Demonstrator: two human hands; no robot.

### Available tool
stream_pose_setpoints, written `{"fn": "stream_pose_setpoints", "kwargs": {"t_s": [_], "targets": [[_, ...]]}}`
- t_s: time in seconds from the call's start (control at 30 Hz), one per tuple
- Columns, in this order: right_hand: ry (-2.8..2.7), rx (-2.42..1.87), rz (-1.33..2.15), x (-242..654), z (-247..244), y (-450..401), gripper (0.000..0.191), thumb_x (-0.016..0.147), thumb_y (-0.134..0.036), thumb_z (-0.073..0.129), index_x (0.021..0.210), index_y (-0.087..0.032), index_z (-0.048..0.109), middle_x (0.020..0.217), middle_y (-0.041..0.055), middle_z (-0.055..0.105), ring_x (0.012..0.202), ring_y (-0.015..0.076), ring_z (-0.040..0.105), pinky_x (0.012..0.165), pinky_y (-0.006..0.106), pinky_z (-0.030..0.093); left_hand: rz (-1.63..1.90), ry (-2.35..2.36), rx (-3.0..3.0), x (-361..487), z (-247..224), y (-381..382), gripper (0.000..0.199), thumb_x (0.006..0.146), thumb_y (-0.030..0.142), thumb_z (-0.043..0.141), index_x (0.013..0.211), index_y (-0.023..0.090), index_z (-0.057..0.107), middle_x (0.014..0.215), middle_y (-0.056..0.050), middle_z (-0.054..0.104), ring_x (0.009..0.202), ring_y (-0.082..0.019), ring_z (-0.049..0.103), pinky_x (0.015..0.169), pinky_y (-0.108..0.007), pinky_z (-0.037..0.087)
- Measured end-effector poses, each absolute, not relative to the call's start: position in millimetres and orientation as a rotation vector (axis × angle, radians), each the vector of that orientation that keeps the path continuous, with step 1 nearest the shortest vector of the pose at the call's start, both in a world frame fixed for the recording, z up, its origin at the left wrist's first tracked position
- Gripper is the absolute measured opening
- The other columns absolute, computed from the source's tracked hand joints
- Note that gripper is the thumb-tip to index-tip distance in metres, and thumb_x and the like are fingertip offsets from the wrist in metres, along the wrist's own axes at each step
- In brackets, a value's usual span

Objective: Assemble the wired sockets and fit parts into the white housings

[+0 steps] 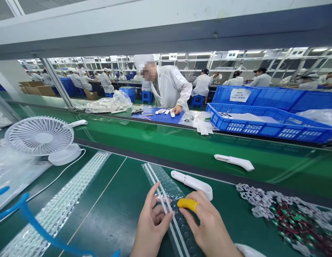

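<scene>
- Clear strip sheet (pixel 169 188) lies on the bench (pixel 115 203), beside white handle (pixel 192 181).
- Left hand (pixel 153 225) is at sheet's left edge, fingers spread, index raised.
- Right hand (pixel 210 218) bends over sheet's right edge; fingers close, if pinching I cannot tell.

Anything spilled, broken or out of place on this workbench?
Nothing looks spilled or broken. Only the red and green wires at right look untidy, tangled in a loose heap against the pale rings.
</scene>
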State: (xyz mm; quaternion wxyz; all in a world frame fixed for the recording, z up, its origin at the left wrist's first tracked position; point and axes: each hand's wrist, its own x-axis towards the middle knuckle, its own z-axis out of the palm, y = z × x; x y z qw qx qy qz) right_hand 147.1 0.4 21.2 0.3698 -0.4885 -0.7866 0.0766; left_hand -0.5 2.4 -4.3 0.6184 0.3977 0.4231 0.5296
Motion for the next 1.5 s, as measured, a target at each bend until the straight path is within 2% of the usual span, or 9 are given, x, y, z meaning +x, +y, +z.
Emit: {"fn": "stream_pose_setpoints", "kwargs": {"t_s": [0.2, 0.5, 0.63, 0.8, 0.97, 1.07, 1.23, 1.37, 1.5], "targets": [[-2.026, -1.398, 0.237, 136.5, 6.7, -1.3, 0.014, 0.079, -0.01, 0.047, 0.077, -0.017, 0.06, 0.073, 0.0064, 0.06, 0.069, 0.0192, 0.056, 0.055, 0.029, 0.051, 1.121, 1.0, 1.001, -3.2, -2.0, 3.8, 0.067, 0.073, 0.02, 0.063, 0.126, 0.022, 0.02, 0.085, -0.002, 0.058, 0.079, -0.015, 0.059, 0.072, -0.023, 0.047], [-2.054, -1.49, 0.322, 134.7, 15.8, -2.5, 0.014, 0.077, -0.01, 0.051, 0.076, -0.019, 0.062, 0.072, 0.0046, 0.062, 0.071, 0.0201, 0.059, 0.059, 0.031, 0.051, 1.085, 1.037, 1.121, -4.1, -6.3, 0.0, 0.062, 0.077, 0.02, 0.057, 0.126, 0.022, 0.02, 0.085, -0.001, 0.058, 0.076, -0.014, 0.06, 0.073, -0.024, 0.046], [-2.035, -1.533, 0.338, 135.9, 17.8, -3.2, 0.011, 0.074, -0.011, 0.055, 0.074, -0.02, 0.062, 0.072, 0.0045, 0.062, 0.069, 0.0202, 0.059, 0.055, 0.029, 0.05, 1.092, 1.037, 1.116, -5.7, -9.3, -1.1, 0.062, 0.076, 0.02, 0.059, 0.125, 0.023, 0.023, 0.086, -0.001, 0.06, 0.081, -0.016, 0.062, 0.075, -0.024, 0.046], [-1.985, -1.594, 0.37, 135.8, 14.5, -3.0, 0.01, 0.075, -0.013, 0.055, 0.073, -0.019, 0.062, 0.072, 0.0049, 0.062, 0.07, 0.0204, 0.059, 0.058, 0.031, 0.049, 1.101, 1.033, 1.127, -5.8, -9.5, 0.2, 0.06, 0.074, 0.022, 0.063, 0.122, 0.023, 0.028, 0.089, -0.003, 0.062, 0.083, -0.017, 0.063, 0.075, -0.023, 0.048], [-2.033, -1.478, 0.229, 137.3, 7.0, -7.1, 0.011, 0.08, -0.015, 0.051, 0.081, -0.02, 0.061, 0.076, 0.0041, 0.063, 0.074, 0.02, 0.057, 0.066, 0.033, 0.047, 1.171, 1.082, 0.967, -0.2, -3.6, -2.1, 0.061, 0.069, 0.031, 0.068, 0.12, 0.023, 0.036, 0.08, -0.001, 0.063, 0.074, -0.016, 0.063, 0.067, -0.022, 0.05], [-2.039, -1.463, 0.185, 140.2, 2.7, -8.2, 0.01, 0.082, -0.02, 0.05, 0.082, -0.021, 0.06, 0.077, 0.0041, 0.063, 0.074, 0.0203, 0.057, 0.066, 0.034, 0.046, 1.254, 1.091, 0.891, 2.9, -1.9, -3.5, 0.062, 0.065, 0.033, 0.072, 0.117, 0.022, 0.041, 0.082, -0.003, 0.065, 0.079, -0.018, 0.064, 0.066, -0.021, 0.05], [-1.97, -1.531, 0.368, 142.5, 3.0, -7.1, 0.01, 0.082, -0.023, 0.053, 0.078, -0.023, 0.061, 0.077, 0.002, 0.065, 0.076, 0.0198, 0.059, 0.069, 0.033, 0.047, 1.273, 1.089, 0.919, 3.1, -4.1, -4.4, 0.061, 0.063, 0.035, 0.073, 0.116, 0.022, 0.043, 0.081, -0.004, 0.067, 0.079, -0.019, 0.065, 0.066, -0.022, 0.051], [-1.938, -1.577, 0.533, 142.3, 6.6, -6.5, 0.011, 0.082, -0.025, 0.052, 0.076, -0.024, 0.061, 0.077, 0.0012, 0.065, 0.076, 0.0193, 0.061, 0.065, 0.029, 0.048, 1.27, 1.081, 0.967, 4.2, -2.9, -5.8, 0.058, 0.065, 0.035, 0.072, 0.114, 0.022, 0.045, 0.08, -0.002, 0.068, 0.074, -0.017, 0.066, 0.066, -0.021, 0.051], [-1.915, -1.556, 0.344, 146.0, 8.4, -4.8, 0.017, 0.085, -0.027, 0.044, 0.076, -0.023, 0.058, 0.075, 0.0033, 0.064, 0.071, 0.0193, 0.06, 0.062, 0.03, 0.048, 1.279, 1.083, 0.97, 6.2, 0.6, -6.9, 0.057, 0.065, 0.039, 0.07, 0.114, 0.021, 0.046, 0.081, -0.003, 0.067, 0.078, -0.02, 0.066, 0.068, -0.023, 0.052]]}}
